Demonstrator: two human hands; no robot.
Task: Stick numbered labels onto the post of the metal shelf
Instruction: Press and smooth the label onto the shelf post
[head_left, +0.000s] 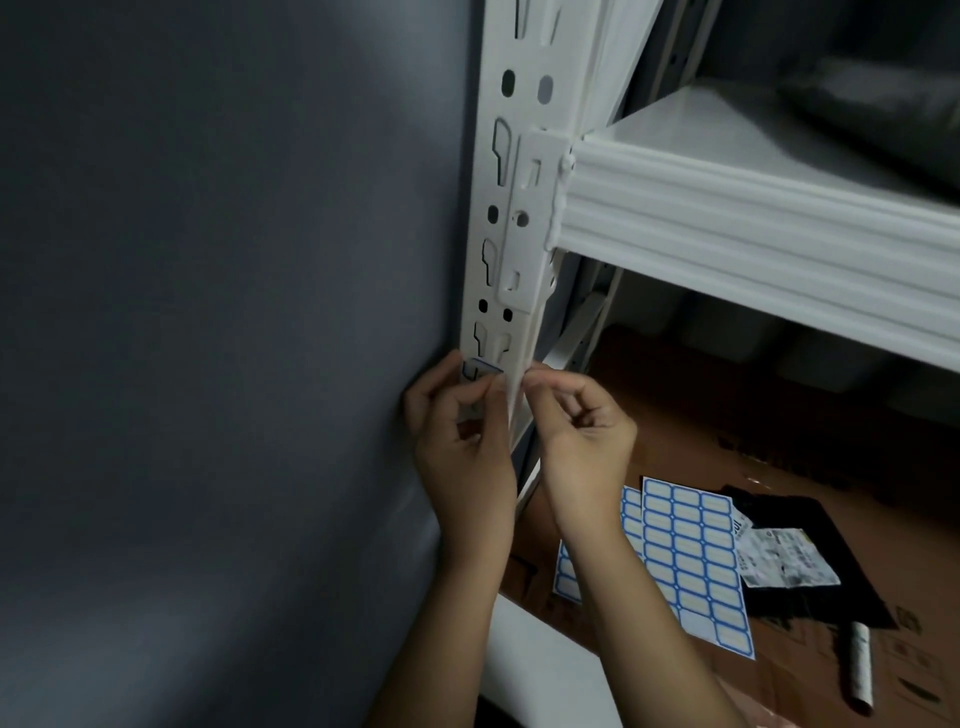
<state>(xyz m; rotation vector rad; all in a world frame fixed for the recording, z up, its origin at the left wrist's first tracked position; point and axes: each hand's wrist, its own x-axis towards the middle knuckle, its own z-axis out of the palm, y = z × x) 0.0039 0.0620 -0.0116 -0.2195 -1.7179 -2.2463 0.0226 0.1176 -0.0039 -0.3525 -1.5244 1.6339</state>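
A grey wall (208, 312) fills the left side, and the white perforated post (511, 208) of the metal shelf stands against it. Low on the post's front face, the left hand (462, 441) curls its thumb and fingers around a blue-bordered label (480, 370), holding it against the metal just below a keyhole slot. Just right of the post's edge, the right hand (576, 415) has its fingers curled, thumb and forefinger pinched together at the label's right end; whether they actually grip it cannot be told. A white ribbed beam (753, 234) runs right from the post and carries a shelf board (727, 135). Below, on brown cardboard (675, 415), lie 2 overlapping sheets of blue-bordered labels (696, 561), a black bag (810, 525) with a printed slip (784, 558), and a small paper roll (860, 670).
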